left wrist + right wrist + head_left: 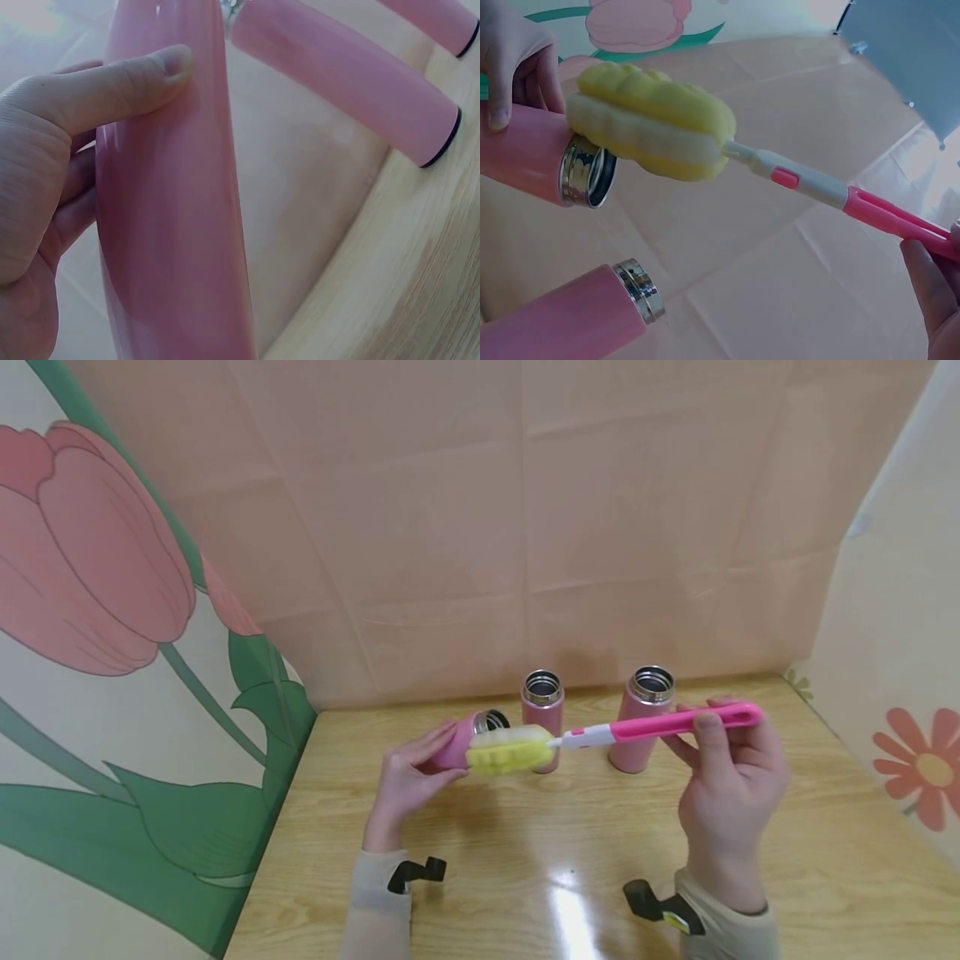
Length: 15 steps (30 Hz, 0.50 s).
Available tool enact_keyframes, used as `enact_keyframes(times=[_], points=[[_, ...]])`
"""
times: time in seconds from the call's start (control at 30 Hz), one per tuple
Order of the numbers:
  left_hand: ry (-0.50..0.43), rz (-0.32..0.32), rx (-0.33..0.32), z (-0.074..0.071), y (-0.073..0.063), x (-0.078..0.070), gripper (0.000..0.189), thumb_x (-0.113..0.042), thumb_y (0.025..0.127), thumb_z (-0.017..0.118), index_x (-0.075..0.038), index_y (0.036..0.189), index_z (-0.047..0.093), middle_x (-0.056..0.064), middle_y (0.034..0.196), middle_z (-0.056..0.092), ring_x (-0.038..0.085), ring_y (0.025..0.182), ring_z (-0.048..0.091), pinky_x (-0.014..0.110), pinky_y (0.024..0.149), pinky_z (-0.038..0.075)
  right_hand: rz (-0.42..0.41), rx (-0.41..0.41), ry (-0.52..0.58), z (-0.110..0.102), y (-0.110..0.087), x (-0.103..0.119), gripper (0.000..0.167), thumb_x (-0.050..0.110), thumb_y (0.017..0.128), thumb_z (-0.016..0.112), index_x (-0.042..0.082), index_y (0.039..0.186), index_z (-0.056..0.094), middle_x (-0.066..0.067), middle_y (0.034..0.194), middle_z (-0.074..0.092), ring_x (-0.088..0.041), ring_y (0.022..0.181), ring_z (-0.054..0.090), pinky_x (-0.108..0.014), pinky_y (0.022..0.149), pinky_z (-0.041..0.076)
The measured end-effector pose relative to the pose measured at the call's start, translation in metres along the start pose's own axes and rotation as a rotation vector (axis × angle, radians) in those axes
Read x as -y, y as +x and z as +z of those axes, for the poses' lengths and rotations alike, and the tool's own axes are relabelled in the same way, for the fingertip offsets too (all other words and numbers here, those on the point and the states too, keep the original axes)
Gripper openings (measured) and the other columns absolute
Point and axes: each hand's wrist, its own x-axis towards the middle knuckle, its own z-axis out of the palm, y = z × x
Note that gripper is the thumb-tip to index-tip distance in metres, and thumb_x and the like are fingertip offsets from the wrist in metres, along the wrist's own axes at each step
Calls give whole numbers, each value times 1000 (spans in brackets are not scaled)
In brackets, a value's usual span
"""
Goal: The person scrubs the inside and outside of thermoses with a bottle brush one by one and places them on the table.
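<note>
My left hand (408,772) grips a pink thermos bottle (172,195), tilted with its open steel mouth toward the right. In my right hand (731,777) is a bottle brush (645,727), held by its pink handle. The brush's yellow and white sponge head (652,120) is outside the bottle, close by its mouth; whether the two touch I cannot tell. Behind the brush, a second pink thermos (551,714) stands upright in the middle. A third pink thermos (633,752) stands to the right, partly hidden by the brush handle.
Everything is above or on a wooden table (480,877). A plain pinkish sheet (480,527) hangs along the back edge. A wall with a large tulip print (112,543) rises at the left, and a flower-printed wall (930,768) at the right.
</note>
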Motion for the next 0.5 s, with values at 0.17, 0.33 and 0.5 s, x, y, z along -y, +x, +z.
enact_keyframes(times=[0.17, 0.33, 0.5], points=[[-6, 21, 9, 0, 0, -2, 63, 8, 65, 99, 7, 123, 75, 20, 132, 71, 41, 121, 69, 36, 108, 53, -4, -31, 35, 2, 0, -4, 17, -16, 99, 63, -25, 112, 57, -27, 94, 71, -32, 86, 76, -44, 72, 63], [-30, 34, 33, 0, 0, -4, 62, 7, 68, 98, 3, 126, 76, 15, 135, 71, 37, 124, 69, 38, 110, 52, -9, -70, 71, 3, -1, -8, 18, -15, 99, 63, -24, 113, 56, -28, 96, 68, -34, 89, 77, -46, 75, 63], [-6, 51, 46, 0, 1, -3, 63, 4, 68, 99, 0, 126, 77, 12, 135, 71, 34, 122, 70, 40, 108, 54, -37, -73, 71, 5, -2, -12, 22, -15, 99, 63, -26, 116, 53, -28, 97, 66, -35, 91, 76, -47, 78, 62]])
